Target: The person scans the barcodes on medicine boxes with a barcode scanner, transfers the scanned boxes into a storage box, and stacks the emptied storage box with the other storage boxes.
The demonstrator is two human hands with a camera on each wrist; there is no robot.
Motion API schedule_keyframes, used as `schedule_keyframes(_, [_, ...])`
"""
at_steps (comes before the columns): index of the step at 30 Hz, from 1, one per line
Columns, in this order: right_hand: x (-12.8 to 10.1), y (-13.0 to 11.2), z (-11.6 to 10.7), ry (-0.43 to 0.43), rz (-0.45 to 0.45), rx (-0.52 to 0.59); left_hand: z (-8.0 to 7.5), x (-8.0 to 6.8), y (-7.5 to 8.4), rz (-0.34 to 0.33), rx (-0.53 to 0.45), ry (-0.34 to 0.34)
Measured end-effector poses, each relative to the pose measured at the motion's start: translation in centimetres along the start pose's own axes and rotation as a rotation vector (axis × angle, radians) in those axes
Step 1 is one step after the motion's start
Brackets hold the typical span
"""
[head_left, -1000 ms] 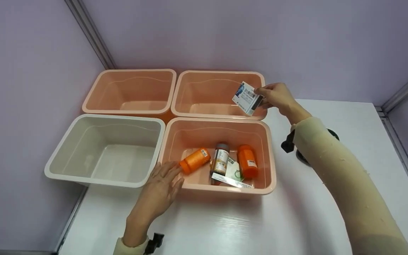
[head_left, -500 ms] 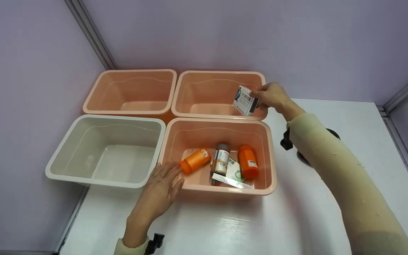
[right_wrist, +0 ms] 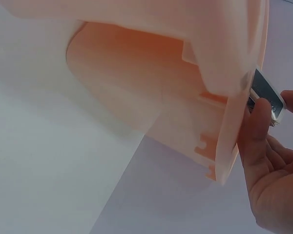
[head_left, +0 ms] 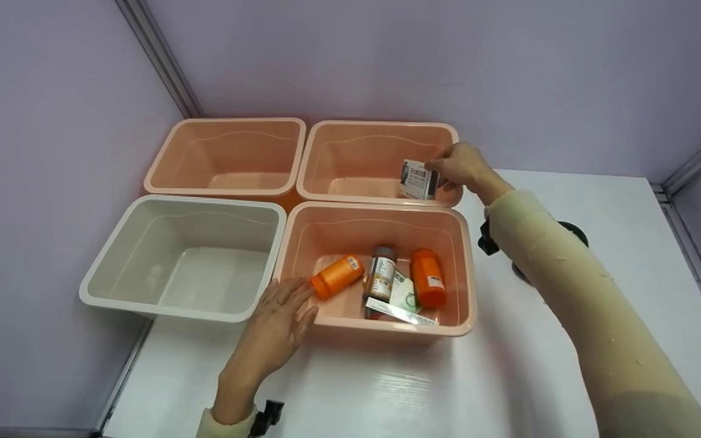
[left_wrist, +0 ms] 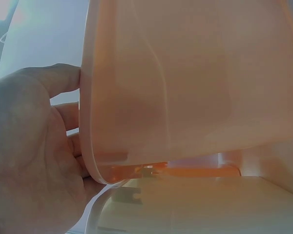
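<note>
My right hand [head_left: 463, 167] pinches a small white and blue medicine box [head_left: 418, 179] and holds it inside the far right peach bin [head_left: 332, 137], close to its right wall. In the right wrist view the box [right_wrist: 266, 92] shows past the bin's rim, between my fingers [right_wrist: 258, 136]. My left hand [head_left: 277, 322] rests with straight fingers against the front left corner of the near peach bin [head_left: 461, 267]. That bin holds two orange bottles [head_left: 335, 275] [head_left: 428, 277], a brown bottle [head_left: 380, 274] and flat packets [head_left: 400, 304].
A peach bin [head_left: 171, 152] stands at the far left and a white bin [head_left: 113, 243] at the near left, both with nothing in them. A dark round object [head_left: 572, 234] lies on the white table [head_left: 509, 365] behind my right forearm. Purple walls close in.
My right hand has lowered the medicine box from above the far right bin's rim down into that bin. The left hand has stayed put.
</note>
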State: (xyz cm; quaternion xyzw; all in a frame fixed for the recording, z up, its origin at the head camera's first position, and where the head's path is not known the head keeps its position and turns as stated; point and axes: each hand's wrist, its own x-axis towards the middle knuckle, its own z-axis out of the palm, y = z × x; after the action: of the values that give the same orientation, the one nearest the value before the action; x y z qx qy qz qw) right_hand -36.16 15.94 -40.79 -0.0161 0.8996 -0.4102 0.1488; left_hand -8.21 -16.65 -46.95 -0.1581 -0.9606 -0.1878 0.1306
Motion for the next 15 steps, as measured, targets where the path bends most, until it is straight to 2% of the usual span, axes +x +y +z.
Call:
schedule_keyframes(8, [0.26, -0.24, 0.49, -0.003, -0.026, -0.081, -0.07, -0.03, 0.13, -0.02, -0.01, -0.017])
schedule_keyframes(15, [0.43, -0.31, 0.35, 0.011, -0.032, -0.125, 0.0, 0.04, 0.24, -0.007, 0.002, -0.019])
